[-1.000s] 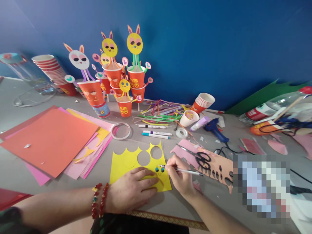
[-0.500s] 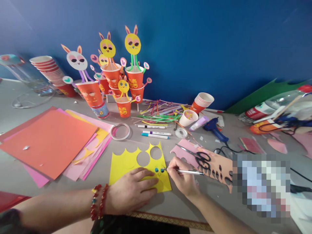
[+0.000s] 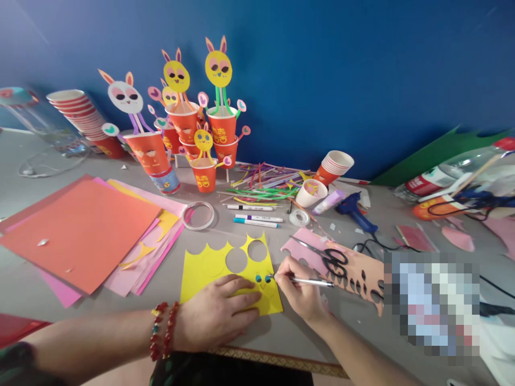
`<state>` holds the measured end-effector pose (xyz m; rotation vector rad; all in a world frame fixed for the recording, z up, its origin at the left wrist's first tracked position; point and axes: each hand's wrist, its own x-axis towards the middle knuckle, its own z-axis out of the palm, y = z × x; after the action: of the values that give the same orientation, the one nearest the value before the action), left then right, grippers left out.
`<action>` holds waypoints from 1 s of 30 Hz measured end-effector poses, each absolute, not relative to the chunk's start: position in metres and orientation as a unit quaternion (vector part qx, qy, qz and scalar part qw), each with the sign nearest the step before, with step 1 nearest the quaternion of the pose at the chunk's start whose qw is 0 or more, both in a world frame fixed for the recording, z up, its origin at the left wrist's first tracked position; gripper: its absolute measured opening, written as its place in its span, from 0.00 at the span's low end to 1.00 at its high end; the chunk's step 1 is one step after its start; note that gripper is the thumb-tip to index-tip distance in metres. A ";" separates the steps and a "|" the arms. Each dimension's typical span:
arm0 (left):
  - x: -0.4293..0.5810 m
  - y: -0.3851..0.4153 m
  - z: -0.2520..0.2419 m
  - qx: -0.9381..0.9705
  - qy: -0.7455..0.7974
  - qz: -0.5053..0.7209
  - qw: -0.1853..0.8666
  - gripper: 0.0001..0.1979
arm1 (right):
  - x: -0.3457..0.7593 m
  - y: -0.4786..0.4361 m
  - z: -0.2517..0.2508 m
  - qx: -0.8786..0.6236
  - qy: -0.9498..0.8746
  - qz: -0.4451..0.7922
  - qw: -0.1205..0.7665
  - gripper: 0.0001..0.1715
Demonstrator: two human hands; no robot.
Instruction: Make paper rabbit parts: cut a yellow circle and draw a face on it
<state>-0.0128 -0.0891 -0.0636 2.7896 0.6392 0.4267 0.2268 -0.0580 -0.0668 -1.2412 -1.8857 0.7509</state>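
A yellow sheet of paper [image 3: 205, 268] with round holes and a scalloped upper edge lies before me on the grey table. My left hand [image 3: 221, 313] rests flat across its lower part, fingers stretched out. My right hand [image 3: 301, 292] pinches a slim silver pen [image 3: 311, 281], its tip at the right eye of a small face [image 3: 263, 281] drawn on the sheet. The face has two dark-and-blue eyes and a small mouth. Just right of my right hand, black-handled scissors [image 3: 336, 262] lie on cut pink paper [image 3: 306, 241].
Rabbit-faced figures stand in red paper cups [image 3: 204, 176] at the back. Coloured paper [image 3: 84, 230] is stacked at left. Beyond the yellow sheet lie markers [image 3: 255, 222], a tape roll [image 3: 198, 216] and coloured strips [image 3: 261, 182]. A blue glue gun [image 3: 356, 212] with its cord is at right.
The pen and right hand have shifted very slightly at the right eye. My left hand stays in place on the sheet, and the view has tilted a little.
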 end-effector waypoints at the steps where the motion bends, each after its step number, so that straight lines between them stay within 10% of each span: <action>1: -0.013 -0.089 -0.064 0.956 0.219 0.148 0.123 0.13 | 0.227 -0.058 -0.067 -0.483 -0.735 0.295 0.373 0.15; 30: -0.011 -0.089 -0.059 0.956 0.220 0.150 0.119 0.11 | 0.227 -0.057 -0.065 -0.491 -0.743 0.284 0.354 0.16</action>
<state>-0.0112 -0.0885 -0.0587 2.7961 0.6439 0.4383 0.2266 -0.0568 -0.0654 -1.2707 -1.9225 0.7349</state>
